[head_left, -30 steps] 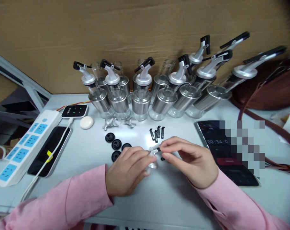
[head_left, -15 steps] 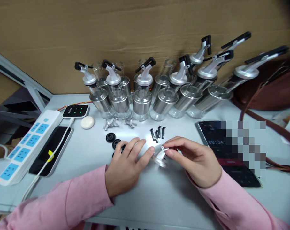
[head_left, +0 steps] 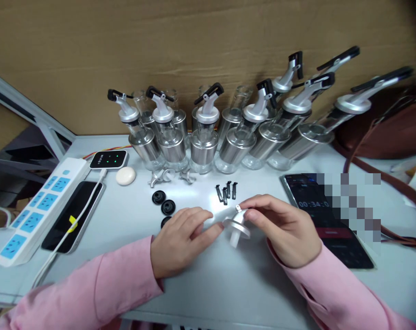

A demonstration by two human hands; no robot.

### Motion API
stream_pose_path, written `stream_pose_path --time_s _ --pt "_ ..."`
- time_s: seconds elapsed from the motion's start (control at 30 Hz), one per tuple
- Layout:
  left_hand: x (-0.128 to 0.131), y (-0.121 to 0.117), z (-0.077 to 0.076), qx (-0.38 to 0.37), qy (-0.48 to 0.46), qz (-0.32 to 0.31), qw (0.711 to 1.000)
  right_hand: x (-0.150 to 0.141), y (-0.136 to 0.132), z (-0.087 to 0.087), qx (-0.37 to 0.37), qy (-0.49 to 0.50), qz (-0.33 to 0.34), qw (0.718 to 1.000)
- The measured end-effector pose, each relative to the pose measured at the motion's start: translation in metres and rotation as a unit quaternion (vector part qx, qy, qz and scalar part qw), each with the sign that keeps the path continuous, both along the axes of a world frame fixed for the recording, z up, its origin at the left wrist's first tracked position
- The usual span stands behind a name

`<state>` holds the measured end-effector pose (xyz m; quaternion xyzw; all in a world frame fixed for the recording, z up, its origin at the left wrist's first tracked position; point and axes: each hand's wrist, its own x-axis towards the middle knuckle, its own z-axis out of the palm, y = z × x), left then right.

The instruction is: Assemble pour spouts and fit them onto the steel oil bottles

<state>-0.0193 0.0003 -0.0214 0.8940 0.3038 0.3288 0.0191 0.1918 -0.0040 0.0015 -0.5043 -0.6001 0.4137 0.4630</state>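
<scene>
Between the thumb and fingers of my right hand is a silver pourer spout, tilted, with its round flange and pale stem facing down. My left hand holds nothing; its thumb and fingers are apart, and the thumb tip is beside the flange, touching or very close. Partly under the left hand are round black stoppers. Several small black levers lie just beyond the held spout. Farther back, more loose silver spouts rest in front of the bottles.
A row of glass and steel bottles, several topped with pourers, stands along the cardboard wall. To the left are a power strip, a phone, a Wi-Fi device and a cream oval object. Right: a phone showing a timer, a brown bag.
The spout has turned in my right hand, so its flange and stem now point down. My left fingers have drawn back and closer together, uncovering more of a black stopper.
</scene>
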Motion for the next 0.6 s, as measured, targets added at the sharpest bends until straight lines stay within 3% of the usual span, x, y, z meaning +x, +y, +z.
stream_pose_path --time_s 0.13,0.27,0.4,0.6 --pt "-0.001 0.002 0.0 -0.006 -0.125 -0.055 0.991 -0.003 0.0 0.0 -0.089 0.122 0.059 0.987" --pt "0.003 0.002 -0.001 -0.026 -0.21 -0.044 0.976 -0.011 -0.001 0.001 -0.194 0.191 0.116 0.955" --pt "0.004 0.001 -0.005 -0.044 -0.238 -0.055 0.969 -0.016 -0.003 0.0 -0.174 0.199 0.153 0.952" --pt "-0.003 0.004 -0.004 -0.089 -0.225 -0.108 0.964 -0.015 -0.003 -0.001 -0.125 0.193 0.152 0.961"
